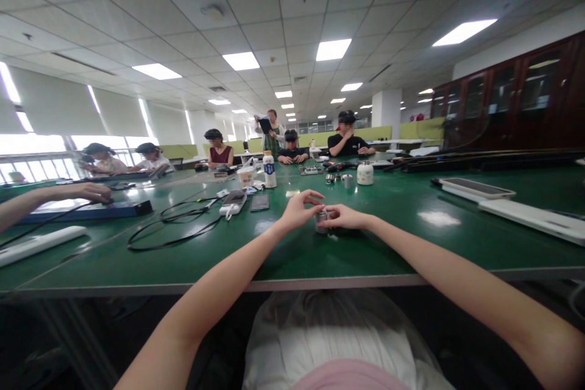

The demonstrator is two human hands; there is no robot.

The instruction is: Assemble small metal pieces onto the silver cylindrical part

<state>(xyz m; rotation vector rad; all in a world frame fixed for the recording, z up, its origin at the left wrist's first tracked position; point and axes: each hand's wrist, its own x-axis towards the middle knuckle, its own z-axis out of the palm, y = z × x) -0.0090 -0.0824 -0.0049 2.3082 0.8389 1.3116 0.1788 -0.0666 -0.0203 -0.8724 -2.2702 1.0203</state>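
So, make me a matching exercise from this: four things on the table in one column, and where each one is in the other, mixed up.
Things:
1. Small silver metal container
2. White bottle with a blue label
3. Round cream-white jar
4. Flat dark-faced device with a pale frame

Places:
A. Just right of a small grey cylinder
B. Lying flat at the right side of the green table
C. At the fingers of the left hand and right hand
D. Standing beside a beige cup

Right pairs: 1-C, 2-D, 3-A, 4-B
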